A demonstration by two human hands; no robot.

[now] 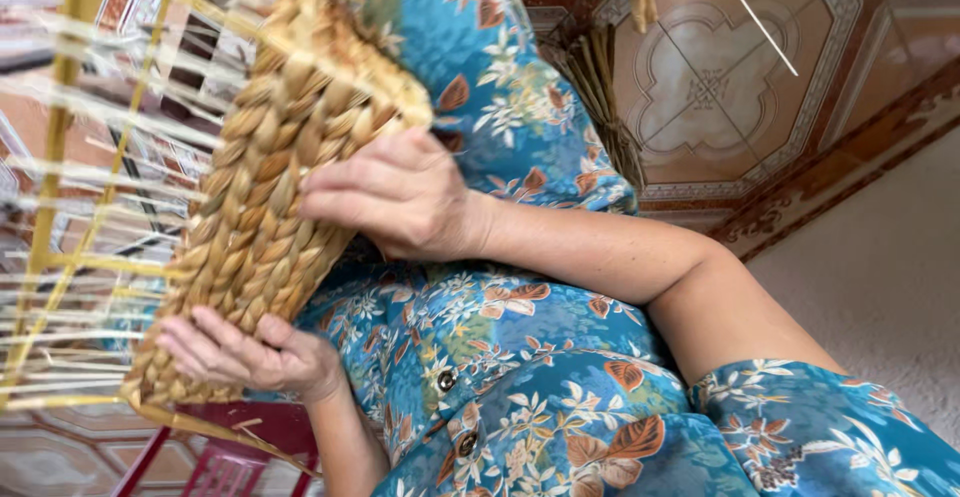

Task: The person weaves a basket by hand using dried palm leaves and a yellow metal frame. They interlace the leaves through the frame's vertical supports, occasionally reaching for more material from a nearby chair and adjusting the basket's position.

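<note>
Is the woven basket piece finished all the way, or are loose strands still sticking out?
Unfinished. The woven panel is braided tight only near both hands; beyond it, bare pale strands fan out unwoven over a yellow frame.

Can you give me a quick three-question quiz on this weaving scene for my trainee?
1. True or false: both hands touch the woven basket.
2. Which hand lies higher in the picture on the weave? A) the right hand B) the left hand C) neither, they are level
3. Fill in: the unwoven pale strands run across a ______ coloured frame.

Key:
1. True. The right hand presses its fingers on the weave's upper part; the left hand cups its lower edge.
2. A.
3. Yellow.
</note>
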